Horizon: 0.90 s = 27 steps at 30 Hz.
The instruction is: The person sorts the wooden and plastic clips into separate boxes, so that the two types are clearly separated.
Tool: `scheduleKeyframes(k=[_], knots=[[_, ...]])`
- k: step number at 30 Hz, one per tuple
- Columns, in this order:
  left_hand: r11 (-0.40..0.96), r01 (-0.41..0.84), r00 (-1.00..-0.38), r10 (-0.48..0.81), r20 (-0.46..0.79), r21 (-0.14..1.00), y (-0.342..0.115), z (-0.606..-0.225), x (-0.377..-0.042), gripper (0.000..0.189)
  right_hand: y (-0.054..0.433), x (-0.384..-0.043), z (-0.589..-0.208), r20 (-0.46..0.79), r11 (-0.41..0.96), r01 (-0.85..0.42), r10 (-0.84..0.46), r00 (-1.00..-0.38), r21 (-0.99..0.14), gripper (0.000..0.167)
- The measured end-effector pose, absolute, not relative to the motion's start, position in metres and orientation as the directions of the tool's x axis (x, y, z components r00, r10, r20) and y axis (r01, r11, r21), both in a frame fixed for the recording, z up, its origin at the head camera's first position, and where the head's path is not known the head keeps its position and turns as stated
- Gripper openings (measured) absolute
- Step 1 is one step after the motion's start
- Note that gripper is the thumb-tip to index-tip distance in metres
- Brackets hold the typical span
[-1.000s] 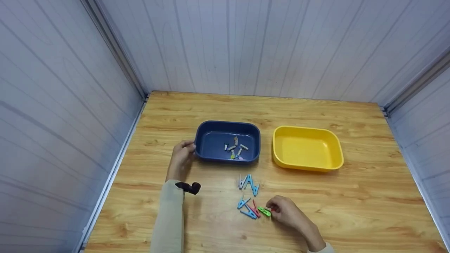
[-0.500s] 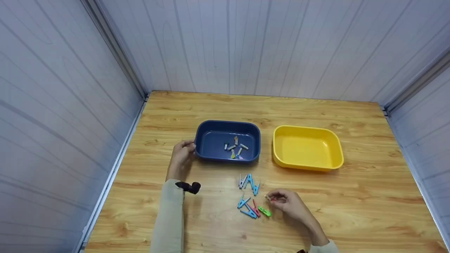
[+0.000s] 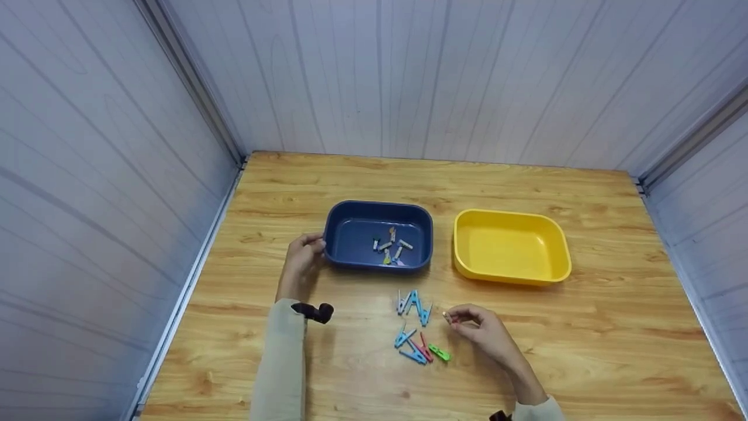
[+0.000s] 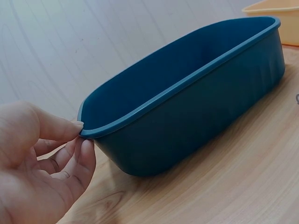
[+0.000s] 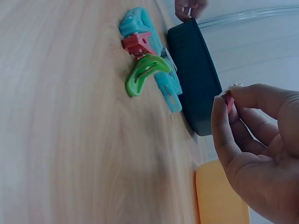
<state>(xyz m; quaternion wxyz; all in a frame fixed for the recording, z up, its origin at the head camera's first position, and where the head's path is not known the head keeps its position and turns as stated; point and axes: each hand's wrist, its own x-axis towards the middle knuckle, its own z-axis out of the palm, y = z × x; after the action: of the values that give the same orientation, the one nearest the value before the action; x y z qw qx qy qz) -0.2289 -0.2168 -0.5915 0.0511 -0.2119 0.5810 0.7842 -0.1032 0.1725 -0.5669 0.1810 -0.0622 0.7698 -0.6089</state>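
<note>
My left hand (image 3: 301,257) pinches the near left rim of a dark blue tub (image 4: 196,116), thumb on the rim and fingers outside below it. Several small wooden clothespins (image 3: 398,252) lie inside the tub. My right hand (image 3: 485,336) pinches a small clothespin (image 5: 229,100), red with a pale end, between thumb and index finger. Most of it is hidden by the fingertips. To that hand's left on the table lie larger plastic clothespins: a green clothespin (image 3: 439,352), a red clothespin (image 3: 423,345) and several blue clothespins (image 3: 414,355).
A yellow tub (image 3: 497,278) with nothing inside stands right of the blue one, a narrow gap between them. Both are on a wood-grain table (image 3: 631,327). Pale panel walls (image 3: 374,82) enclose the back and both sides.
My right hand has lifted the small red clothespin from beside the green one and moved it away, toward the tubs. My left hand has stayed at the blue tub's rim.
</note>
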Motion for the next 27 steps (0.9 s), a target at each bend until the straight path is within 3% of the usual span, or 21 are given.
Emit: scheduleKeyframes(k=[14, 27], knots=[[-0.267, -0.375, -0.888, -0.172, -0.427, 0.888, -0.214, -0.582, -0.228, 0.034, 0.173, -0.117, -0.575, -0.164, 0.156, 0.126, -0.260, -0.952, -0.980, 0.032], [-0.325, -0.347, -0.887, -0.192, -0.420, 0.880, -0.211, -0.583, -0.228, 0.032, 0.163, -0.129, -0.568, -0.131, 0.102, 0.106, -0.273, -0.953, -0.989, 0.033]])
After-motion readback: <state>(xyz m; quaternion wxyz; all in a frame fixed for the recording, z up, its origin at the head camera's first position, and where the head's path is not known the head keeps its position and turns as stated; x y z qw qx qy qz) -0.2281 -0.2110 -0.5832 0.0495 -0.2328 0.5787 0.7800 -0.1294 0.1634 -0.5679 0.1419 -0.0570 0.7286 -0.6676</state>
